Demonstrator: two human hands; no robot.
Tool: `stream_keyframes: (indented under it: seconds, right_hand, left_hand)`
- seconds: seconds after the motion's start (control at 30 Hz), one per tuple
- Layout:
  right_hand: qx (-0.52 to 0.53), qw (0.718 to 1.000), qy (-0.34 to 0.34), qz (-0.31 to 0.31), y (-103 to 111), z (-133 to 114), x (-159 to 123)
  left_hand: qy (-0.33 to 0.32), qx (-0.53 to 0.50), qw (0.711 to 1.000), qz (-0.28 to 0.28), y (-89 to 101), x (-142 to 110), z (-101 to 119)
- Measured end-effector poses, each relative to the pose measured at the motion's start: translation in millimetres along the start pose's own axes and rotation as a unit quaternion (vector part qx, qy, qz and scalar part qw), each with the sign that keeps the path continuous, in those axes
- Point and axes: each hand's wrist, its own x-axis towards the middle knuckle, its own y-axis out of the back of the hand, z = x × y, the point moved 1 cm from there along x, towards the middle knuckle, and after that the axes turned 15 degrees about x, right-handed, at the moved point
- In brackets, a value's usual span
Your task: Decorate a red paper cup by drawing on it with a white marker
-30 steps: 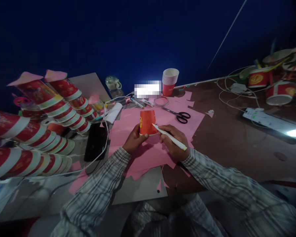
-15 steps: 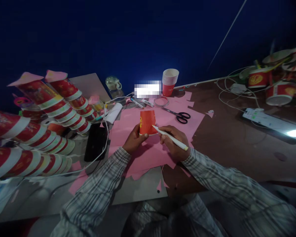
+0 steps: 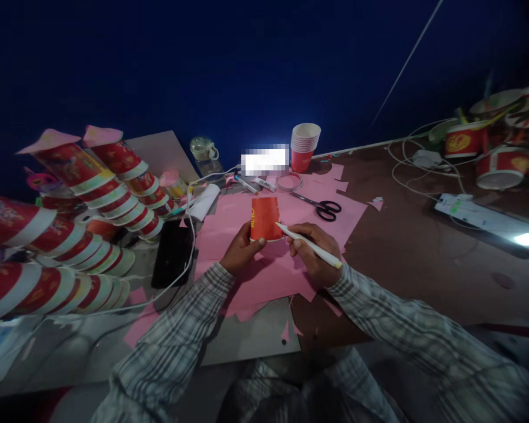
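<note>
My left hand grips a red paper cup from its left side, thumb across the lower edge. The cup is upside down, its wider rim at the bottom, with yellow marks along its left side. In my right hand is a white marker pen, held like a writing tool. Its tip is at the cup's right side; whether it touches I cannot tell. Pink paper sheets lie beneath both hands. Black-handled scissors rest on the paper beyond my right hand.
Stacked red cups with pink cones crowd the left side. A black phone and a white cable lie nearby. At the back stand nested cups and a glass jar. A lit power strip lies right.
My right hand and the pen have shifted slightly right relative to the cup. The cup stays in my left hand at nearly the same place.
</note>
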Motion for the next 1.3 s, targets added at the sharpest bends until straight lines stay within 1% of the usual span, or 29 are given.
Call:
stream_keyframes:
  seconds: [0.17,0.43,0.63,0.7,0.9,1.13,1.3]
  right_hand:
    - [-0.003,1.000,-0.004,-0.025,-0.2,-1.5,2.2]
    - [-0.004,0.999,-0.002,-0.037,-1.4,-1.0,2.3]
    - [-0.011,0.999,-0.016,-0.040,3.5,-3.5,2.3]
    - [-0.011,0.999,-0.010,-0.036,4.9,-4.0,2.6]
    - [0.025,1.000,-0.007,0.012,2.4,-2.3,3.7]
    - [-0.009,1.000,0.001,0.002,0.5,-4.6,6.8]
    - [-0.024,1.000,0.007,-0.002,0.8,-0.8,7.4]
  left_hand:
    - [0.002,-0.004,1.000,-0.006,-0.3,-0.6,-1.0]
    - [0.003,0.005,1.000,0.003,-0.3,0.3,-2.4]
    - [-0.002,0.005,1.000,0.003,-1.0,-0.2,-3.1]
    - [-0.003,0.007,1.000,0.002,-0.8,-0.2,-3.7]
    - [-0.001,-0.004,1.000,-0.008,0.4,0.1,-3.7]
    - [-0.003,0.002,1.000,-0.006,0.1,-0.1,-0.4]
    - [0.003,0.004,1.000,-0.005,0.0,0.0,0.6]
